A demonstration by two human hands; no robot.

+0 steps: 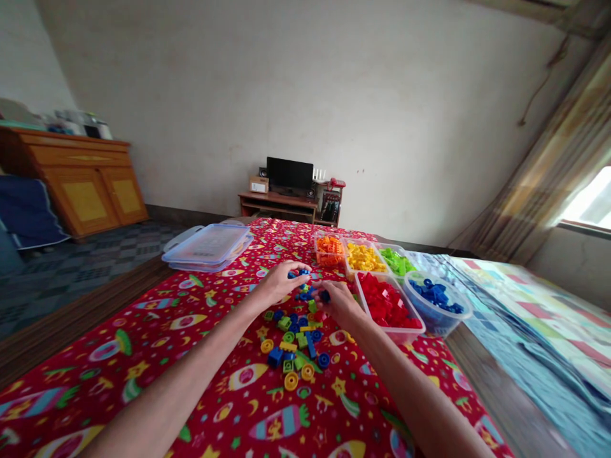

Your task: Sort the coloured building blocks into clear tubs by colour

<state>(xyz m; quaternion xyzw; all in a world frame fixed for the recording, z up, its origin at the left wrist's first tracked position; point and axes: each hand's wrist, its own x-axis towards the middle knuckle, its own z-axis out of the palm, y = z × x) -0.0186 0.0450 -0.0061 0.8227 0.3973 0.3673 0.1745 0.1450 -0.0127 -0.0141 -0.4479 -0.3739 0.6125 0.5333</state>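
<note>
My left hand (pixel 282 280) is curled around a few small blue building bricks (pixel 296 273), just beyond the loose pile. Close by on the right, my right hand (pixel 338 301) has its fingers bent around a dark blue brick (pixel 325 296), partly hidden by them. Under and between both hands lie more blue bricks (pixel 305 295). Nearer to me spreads the mixed pile, with a yellow wheel-like piece (pixel 291 381), a blue block (pixel 275 357), a green brick (pixel 301 340) and several others.
Right of my hands stand plastic containers of orange (pixel 329 249), yellow (pixel 365 257), green (pixel 397 261), red (pixel 384 300) and blue pieces (pixel 436 296). Stacked lids (pixel 210 246) lie at the left on the red patterned cloth (pixel 200 356). A monitor desk (pixel 279 200) stands beyond.
</note>
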